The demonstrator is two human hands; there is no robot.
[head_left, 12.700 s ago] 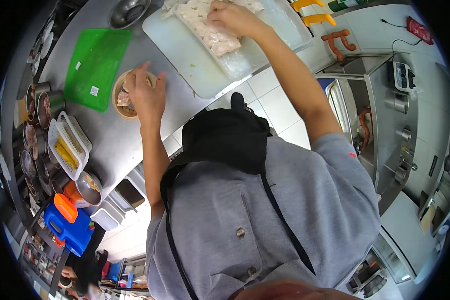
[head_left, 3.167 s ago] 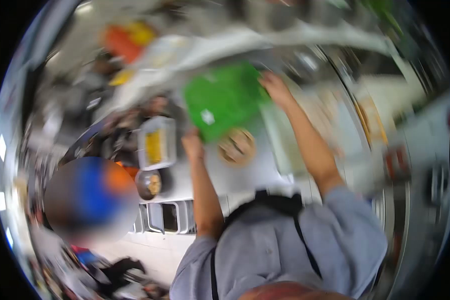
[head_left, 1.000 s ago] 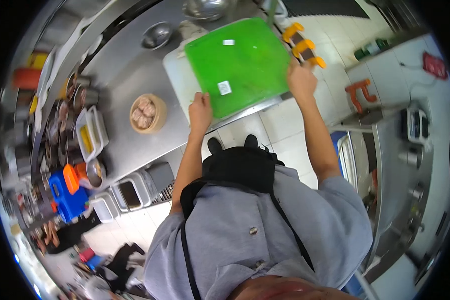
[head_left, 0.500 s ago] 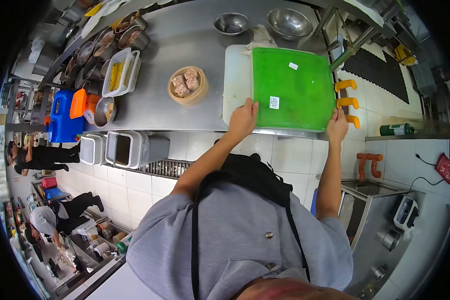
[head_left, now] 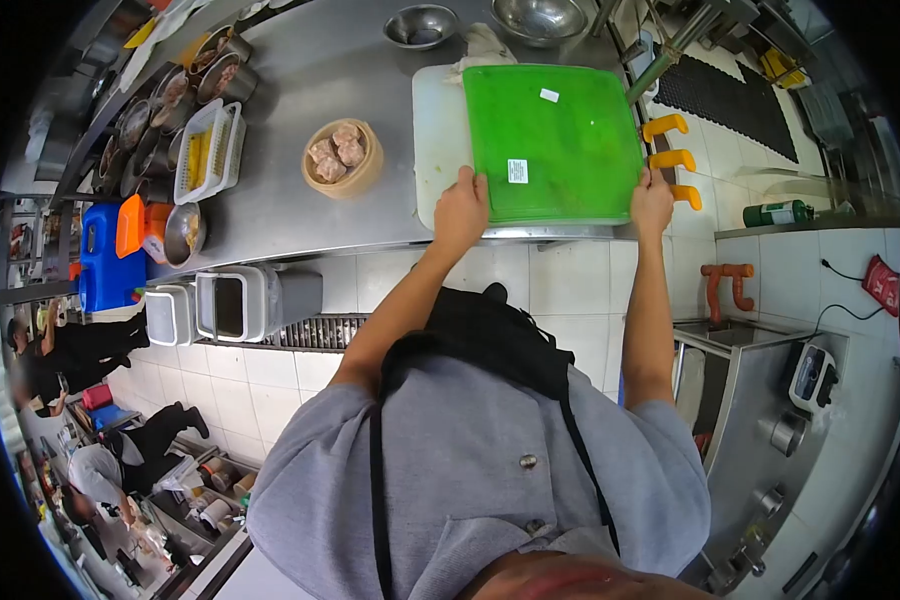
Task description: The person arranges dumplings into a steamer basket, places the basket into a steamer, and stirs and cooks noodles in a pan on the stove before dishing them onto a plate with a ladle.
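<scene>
A green cutting board (head_left: pixel 560 120) with two white labels lies over a white cutting board (head_left: pixel 440 140), whose left part sticks out. My left hand (head_left: pixel 462 210) is closed on the green board's near left corner. At its near right corner, my right hand (head_left: pixel 652 203) grips the edge. To the left of the boards, a round bamboo steamer (head_left: pixel 368 172) holds several dumplings (head_left: pixel 337 153). A crumpled cloth (head_left: pixel 482 48) touches the boards' far edge.
Metal bowls (head_left: pixel 420 27) stand at the back of the steel table (head_left: pixel 300 80). Yellow handles (head_left: pixel 673 160) project just right of the boards. White baskets (head_left: pixel 232 150), a blue container (head_left: pixel 100 255) and lidded bins (head_left: pixel 232 303) are at left. Two people work at far left.
The whole view has shifted, so the table and boards appear farther left and higher. Both hands keep their hold on the green cutting board, which looks nearly unmoved over the white one.
</scene>
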